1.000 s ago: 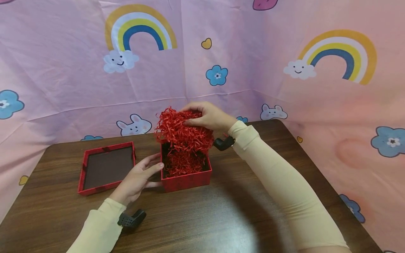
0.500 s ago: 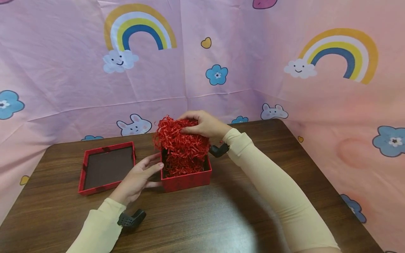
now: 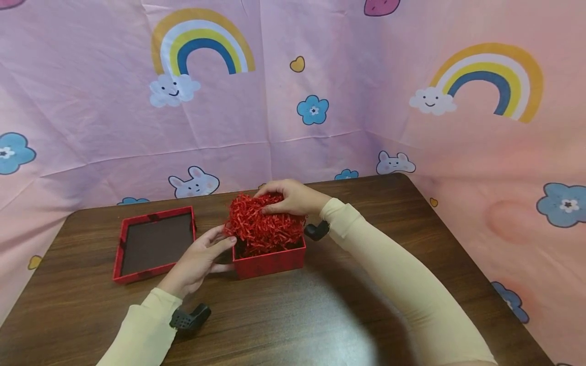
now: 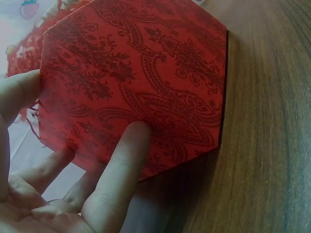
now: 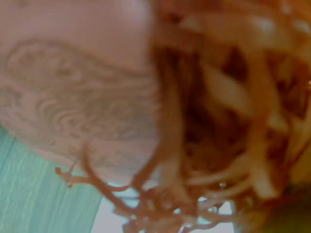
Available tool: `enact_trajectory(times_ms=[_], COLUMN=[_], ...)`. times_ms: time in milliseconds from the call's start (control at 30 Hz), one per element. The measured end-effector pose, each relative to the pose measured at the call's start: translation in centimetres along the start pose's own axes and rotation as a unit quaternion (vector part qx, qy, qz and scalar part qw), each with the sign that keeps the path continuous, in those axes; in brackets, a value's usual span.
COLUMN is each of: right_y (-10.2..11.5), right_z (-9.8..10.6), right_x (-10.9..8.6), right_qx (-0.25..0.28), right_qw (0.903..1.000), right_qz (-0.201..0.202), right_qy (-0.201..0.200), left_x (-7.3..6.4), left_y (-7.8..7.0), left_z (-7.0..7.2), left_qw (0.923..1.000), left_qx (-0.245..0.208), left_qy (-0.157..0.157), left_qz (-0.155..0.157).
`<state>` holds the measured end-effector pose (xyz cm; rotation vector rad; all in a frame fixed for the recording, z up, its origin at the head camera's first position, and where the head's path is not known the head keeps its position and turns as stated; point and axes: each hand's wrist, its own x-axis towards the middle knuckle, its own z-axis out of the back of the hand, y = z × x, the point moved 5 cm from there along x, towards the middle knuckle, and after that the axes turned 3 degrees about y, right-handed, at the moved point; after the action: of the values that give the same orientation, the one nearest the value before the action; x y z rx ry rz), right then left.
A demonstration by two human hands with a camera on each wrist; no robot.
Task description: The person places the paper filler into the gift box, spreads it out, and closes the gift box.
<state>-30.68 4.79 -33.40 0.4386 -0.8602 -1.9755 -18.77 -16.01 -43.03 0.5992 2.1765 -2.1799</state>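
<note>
A red box (image 3: 269,264) with a dark red paisley pattern stands on the table, open at the top. My left hand (image 3: 201,256) rests against its left side: one straight finger (image 4: 121,174) lies on the patterned wall, and the thumb is at the rim. A loose clump of red shredded paper (image 3: 256,223) rises above the box opening and covers most of the inside. From above, my right hand (image 3: 295,198) grips the clump, thumb in front and fingers behind it. Crinkled strips (image 5: 233,97) fill much of the blurred right wrist view.
The box lid (image 3: 157,244) lies inside up to the left, showing a dark inner face and red rim. A dark wooden table (image 3: 270,320) bears everything. Behind and right hangs a pink and lilac cloth (image 3: 348,51) printed with rainbows, flowers and rabbits.
My right hand has come down with the shredded paper, lowering the clump onto the box opening. The left hand, the box and the lid have stayed in place.
</note>
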Motion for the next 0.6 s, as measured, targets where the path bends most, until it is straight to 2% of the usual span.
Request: enact_trajectory(times_ms=[200, 300, 600], right_y=[-0.51, -0.79, -0.63], right_z=[-0.65, -0.86, -0.94], right_x=[-0.1, -0.12, -0.22], right_qx=[-0.013, -0.036, -0.078], right_qw=[0.9992, 0.9977, 0.9948], right_qz=[-0.023, -0.036, -0.04], right_qy=[0.029, 0.044, 0.053], left_x=[-0.06, -0.08, -0.03], left_y=[0.1, 0.09, -0.09], left_z=[-0.09, -0.17, 0.0], left_qw=[1.0, 1.0, 1.0], left_qx=[0.003, 0.007, 0.001], left_qy=[-0.003, -0.003, -0.007], left_qz=[0.002, 0.004, -0.001])
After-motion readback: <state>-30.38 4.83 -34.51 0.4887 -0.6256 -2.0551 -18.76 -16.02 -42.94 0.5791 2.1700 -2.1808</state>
